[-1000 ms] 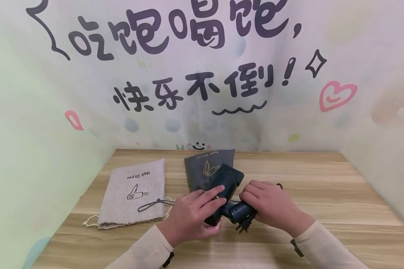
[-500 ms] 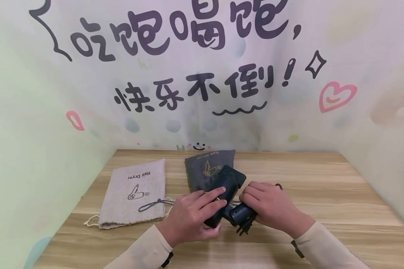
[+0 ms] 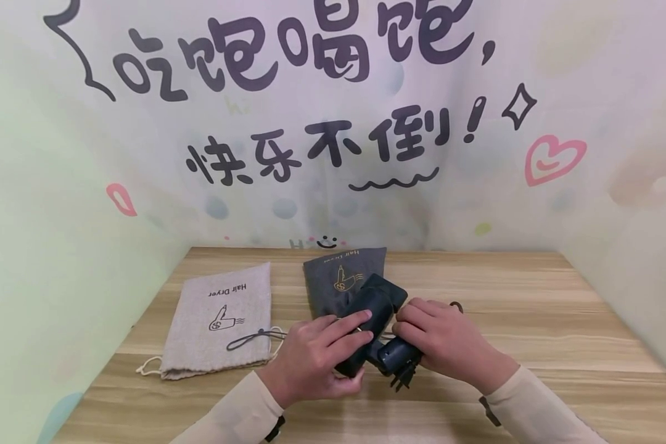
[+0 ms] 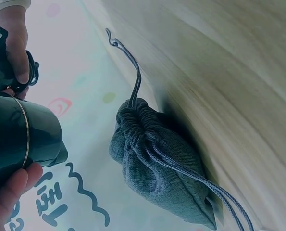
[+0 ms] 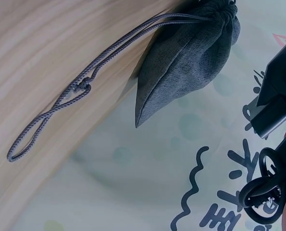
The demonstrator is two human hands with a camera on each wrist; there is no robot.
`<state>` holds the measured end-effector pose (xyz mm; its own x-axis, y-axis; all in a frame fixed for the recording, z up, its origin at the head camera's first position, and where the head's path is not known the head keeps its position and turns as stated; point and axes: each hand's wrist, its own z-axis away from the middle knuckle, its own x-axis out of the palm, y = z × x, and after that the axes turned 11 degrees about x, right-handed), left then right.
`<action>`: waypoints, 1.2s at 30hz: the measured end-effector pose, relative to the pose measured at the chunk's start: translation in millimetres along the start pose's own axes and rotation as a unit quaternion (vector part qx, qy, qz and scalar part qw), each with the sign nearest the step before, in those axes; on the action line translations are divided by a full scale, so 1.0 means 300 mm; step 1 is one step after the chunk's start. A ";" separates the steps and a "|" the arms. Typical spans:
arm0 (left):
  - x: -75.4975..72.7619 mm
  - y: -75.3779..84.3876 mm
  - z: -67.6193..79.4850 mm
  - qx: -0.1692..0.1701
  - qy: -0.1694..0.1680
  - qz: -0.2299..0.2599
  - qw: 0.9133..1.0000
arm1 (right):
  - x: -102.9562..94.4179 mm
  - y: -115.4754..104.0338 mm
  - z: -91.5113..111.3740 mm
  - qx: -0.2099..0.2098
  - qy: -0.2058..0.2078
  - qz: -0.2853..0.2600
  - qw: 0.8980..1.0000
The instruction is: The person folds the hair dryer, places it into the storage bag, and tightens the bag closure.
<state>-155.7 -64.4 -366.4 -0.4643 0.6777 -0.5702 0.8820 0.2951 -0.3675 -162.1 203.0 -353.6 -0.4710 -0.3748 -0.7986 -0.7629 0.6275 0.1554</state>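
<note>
A dark navy hair dryer (image 3: 373, 302) is held above the table in front of me. My left hand (image 3: 313, 361) grips its barrel, fingers over the top and thumb below. My right hand (image 3: 444, 342) holds the handle (image 3: 395, 356) with the bundled cord (image 5: 263, 187) and the plug (image 3: 404, 375), which hangs below the fingers. Behind the dryer sits a dark grey drawstring pouch (image 3: 324, 287) printed "Hair Dryer". Both wrist views show this pouch (image 4: 162, 168) with its neck gathered and bulging a little; whether it contains anything is hidden.
To the left lies a flat beige linen pouch (image 3: 194, 351), also printed "Hair Dryer", with pale drawstrings. The dark pouch's cord loop (image 3: 250, 338) trails across its right edge. A wood-grain table (image 3: 505, 277) meets a printed cloth backdrop (image 3: 288, 209) behind.
The dryer's nozzle end has shifted slightly to the right and toward me. Both hands keep their hold and have barely moved; the pouches lie as before.
</note>
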 end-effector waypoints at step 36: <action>0.029 0.002 0.003 0.018 0.017 0.011 1.000 | 0.028 0.011 0.015 -0.017 0.022 0.001 1.000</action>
<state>-159.4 -58.9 -372.2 -0.4421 0.7064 -0.5528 0.8878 0.2566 -0.3822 -166.6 204.9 -362.4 -0.4913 -0.4032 -0.7720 -0.7762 0.6047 0.1782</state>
